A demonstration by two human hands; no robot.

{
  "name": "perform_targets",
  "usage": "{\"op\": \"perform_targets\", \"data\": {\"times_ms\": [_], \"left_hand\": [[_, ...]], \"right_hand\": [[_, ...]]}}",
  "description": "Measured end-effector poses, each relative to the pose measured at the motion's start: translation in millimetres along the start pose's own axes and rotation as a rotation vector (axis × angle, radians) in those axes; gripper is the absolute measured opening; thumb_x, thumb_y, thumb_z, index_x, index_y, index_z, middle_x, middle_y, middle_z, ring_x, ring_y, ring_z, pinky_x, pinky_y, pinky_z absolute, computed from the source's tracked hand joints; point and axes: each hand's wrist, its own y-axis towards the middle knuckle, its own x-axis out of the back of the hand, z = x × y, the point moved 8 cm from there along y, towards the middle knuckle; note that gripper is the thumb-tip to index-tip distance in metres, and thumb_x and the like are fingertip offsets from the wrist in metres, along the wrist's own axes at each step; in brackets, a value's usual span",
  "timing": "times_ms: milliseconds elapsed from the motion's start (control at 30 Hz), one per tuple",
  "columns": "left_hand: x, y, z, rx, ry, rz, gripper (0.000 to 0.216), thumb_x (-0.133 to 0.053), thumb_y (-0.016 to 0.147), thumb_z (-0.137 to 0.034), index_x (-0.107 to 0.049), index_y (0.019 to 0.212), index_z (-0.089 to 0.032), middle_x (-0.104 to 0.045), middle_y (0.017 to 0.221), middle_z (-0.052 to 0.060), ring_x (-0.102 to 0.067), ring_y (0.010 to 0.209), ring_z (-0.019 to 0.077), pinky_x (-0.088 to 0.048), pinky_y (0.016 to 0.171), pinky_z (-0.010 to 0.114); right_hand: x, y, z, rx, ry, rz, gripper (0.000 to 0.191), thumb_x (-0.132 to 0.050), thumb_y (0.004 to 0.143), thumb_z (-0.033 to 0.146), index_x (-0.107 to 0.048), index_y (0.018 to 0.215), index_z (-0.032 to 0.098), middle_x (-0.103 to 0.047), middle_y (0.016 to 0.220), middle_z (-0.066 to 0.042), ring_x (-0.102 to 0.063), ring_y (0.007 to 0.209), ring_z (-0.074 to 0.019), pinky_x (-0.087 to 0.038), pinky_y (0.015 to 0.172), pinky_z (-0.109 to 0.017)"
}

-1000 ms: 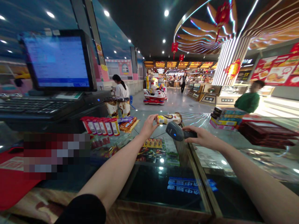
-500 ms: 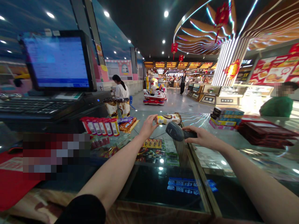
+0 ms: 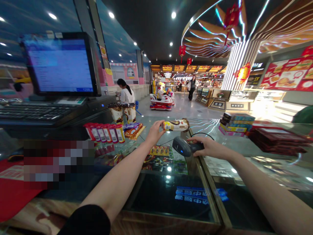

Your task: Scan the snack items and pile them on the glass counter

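My left hand (image 3: pixel 156 131) pinches the yellow end of a cup-shaped snack package (image 3: pixel 177 125), which lies on its side above the glass counter (image 3: pixel 168 181). The package is white, brown and yellow, with a dark frilled end to the right. My right hand (image 3: pixel 207 147) is wrapped round the handle of a dark grey barcode scanner (image 3: pixel 182 146). A blue light glows on the scanner's head, and its black cable runs behind my hand. The scanner is just below the package, apart from it.
Two similar packages (image 3: pixel 122 112) stand at the back left, beside several colourful tubes (image 3: pixel 105 133) and flat snack packets (image 3: pixel 133 130). A monitor (image 3: pixel 61 63) and keyboard (image 3: pixel 29 112) are at the left. Stacked boxes (image 3: pixel 236 124) and brown packs (image 3: pixel 276 138) sit right.
My right hand has lowered the scanner slightly away from the package, and a blue light now shows on it. My left hand stays nearly still. A person at the far right has moved mostly out of view.
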Motion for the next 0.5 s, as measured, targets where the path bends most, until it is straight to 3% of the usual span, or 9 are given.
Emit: {"op": "perform_targets", "data": {"times_ms": [300,400,500], "left_hand": [[0.3,0.8,-1.3,0.018,-0.001,0.008,0.058,-0.073,0.073,-0.007,-0.055,0.128,-0.02,-0.061,0.124,0.009,-0.061,0.115,0.0213,-0.049,0.102,0.04],[0.3,0.9,-0.2,0.027,0.002,0.008,0.058,-0.073,0.073,-0.008,-0.055,0.127,-0.02,-0.061,0.123,0.009,-0.062,0.112,0.0209,-0.051,0.099,0.039],[0.4,0.7,0.5,0.034,-0.002,0.015,0.056,-0.074,0.073,-0.009,-0.055,0.125,-0.019,-0.061,0.122,0.009,-0.063,0.11,0.0206,-0.052,0.097,0.038]], "right_hand": [[2.4,-3.7,1.6,-0.024,0.128,0.038,0.071,-0.08,0.067,0.036,-0.059,0.133,0.023,-0.068,0.122,-0.009,-0.063,0.112,-0.0293,-0.046,0.099,-0.044],[11.8,-7.3,0.4,-0.068,0.236,-0.001,0.061,-0.074,0.075,0.044,-0.061,0.132,0.025,-0.067,0.127,-0.008,-0.062,0.116,-0.0284,-0.047,0.101,-0.044],[24.0,-4.6,-9.4,-0.103,0.262,-0.131,0.044,-0.06,0.087,0.045,-0.066,0.127,0.026,-0.069,0.125,-0.006,-0.063,0.114,-0.0268,-0.048,0.1,-0.044]]}}
